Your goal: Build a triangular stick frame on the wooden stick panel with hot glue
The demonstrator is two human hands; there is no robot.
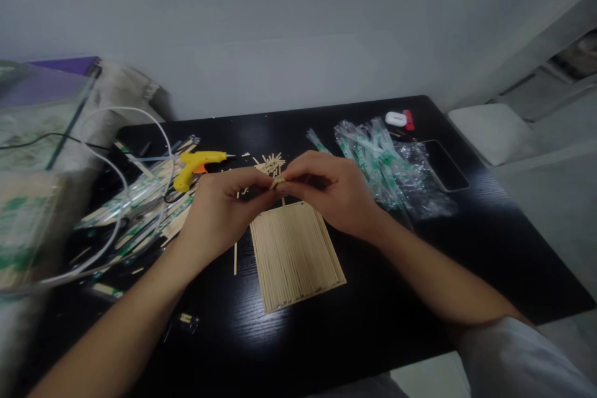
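My left hand and my right hand meet above the table, thumbs and forefingers closed on a small piece made of short wooden sticks. Its exact shape is partly hidden by my fingertips. Just below them lies a flat panel of wooden sticks, laid side by side with crosswise strips at its ends. Behind my fingers sits a loose pile of short cut sticks. A yellow hot glue gun rests to the left of my left hand, nozzle toward the right.
Wrapped chopsticks and a looping white cable cover the left side of the black table. On the right are empty plastic wrappers, a phone, a white case and a red object.
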